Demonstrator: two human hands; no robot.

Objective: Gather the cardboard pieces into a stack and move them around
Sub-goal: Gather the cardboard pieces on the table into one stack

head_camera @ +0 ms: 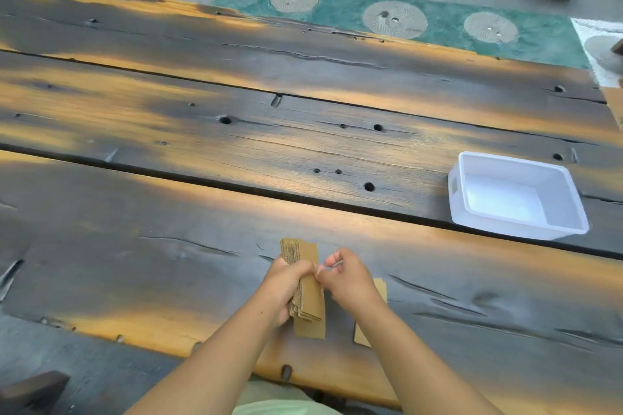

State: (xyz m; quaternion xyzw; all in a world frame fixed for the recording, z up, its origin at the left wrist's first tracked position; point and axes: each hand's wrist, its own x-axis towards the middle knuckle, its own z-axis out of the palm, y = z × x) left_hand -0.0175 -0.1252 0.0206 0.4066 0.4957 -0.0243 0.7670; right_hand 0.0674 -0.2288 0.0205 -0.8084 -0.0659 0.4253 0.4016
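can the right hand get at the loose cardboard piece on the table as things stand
Probably yes: the loose piece lies flat right under the right hand, partly hidden by that wrist. Nothing else covers it; the left hand holds the stack.

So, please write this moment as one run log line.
left hand: holds cardboard stack | right hand: at stack edge | loose piece: on table | white bin: empty

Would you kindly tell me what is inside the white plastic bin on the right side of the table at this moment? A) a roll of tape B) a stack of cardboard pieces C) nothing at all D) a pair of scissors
C: the white plastic bin shows only its bare floor, while the cardboard stack is in the left hand, well away from it.
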